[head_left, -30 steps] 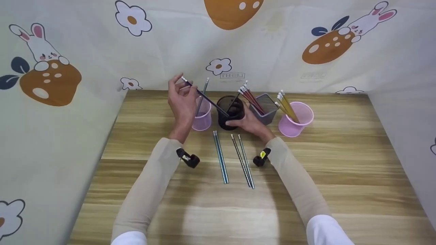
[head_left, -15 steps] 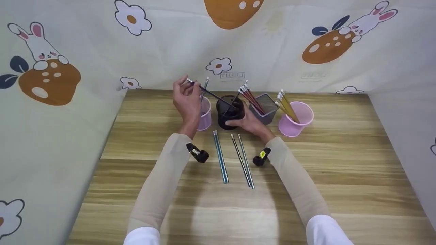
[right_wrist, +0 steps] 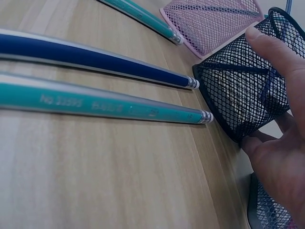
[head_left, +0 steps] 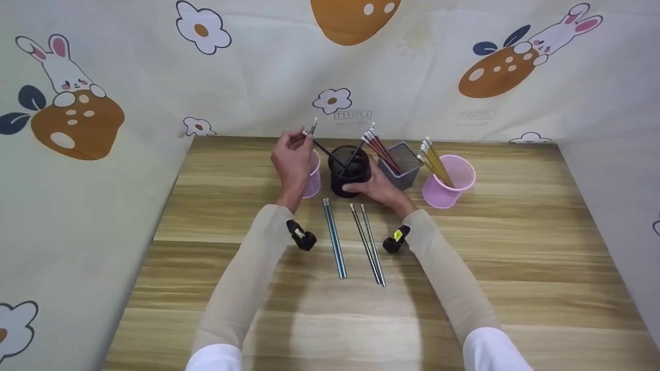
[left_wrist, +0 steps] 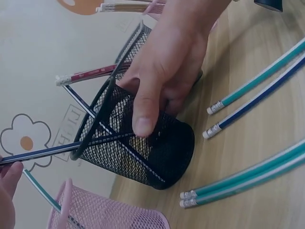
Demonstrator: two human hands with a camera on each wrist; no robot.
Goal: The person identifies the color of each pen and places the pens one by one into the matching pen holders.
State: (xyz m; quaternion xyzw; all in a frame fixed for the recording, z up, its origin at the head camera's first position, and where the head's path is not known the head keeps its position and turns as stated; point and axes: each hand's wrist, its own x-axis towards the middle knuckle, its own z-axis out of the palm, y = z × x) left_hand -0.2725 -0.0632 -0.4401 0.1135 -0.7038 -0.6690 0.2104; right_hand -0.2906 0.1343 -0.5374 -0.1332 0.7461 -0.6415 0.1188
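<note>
My left hand (head_left: pixel 295 161) pinches a dark blue and silver pencil (left_wrist: pixel 47 151) near its eraser end. The pencil slants over the rim of a black mesh pencil cup (head_left: pixel 340 183), its lower part inside the cup. A second dark pencil (left_wrist: pixel 81 102) leans in that cup, crossing the held one. My right hand (head_left: pixel 379 183) grips the side of the black cup, thumb (left_wrist: pixel 144 125) across the near wall. Partly behind my left hand stands a pink mesh cup (head_left: pixel 313 183) with a teal pencil (left_wrist: pixel 43 188) in it.
On the wooden table lie two teal pencils (head_left: pixel 335 239) side by side, and right of them a dark blue pencil (head_left: pixel 365 245) and a teal pencil (head_left: pixel 375 247). A grey mesh holder (head_left: pixel 406 178) with red pencils and another pink cup (head_left: pixel 441 198) with yellow pencils stand to the right.
My left hand has moved right and a little nearer, bringing the held pencil lower into the black cup. My right hand stays on the cup.
</note>
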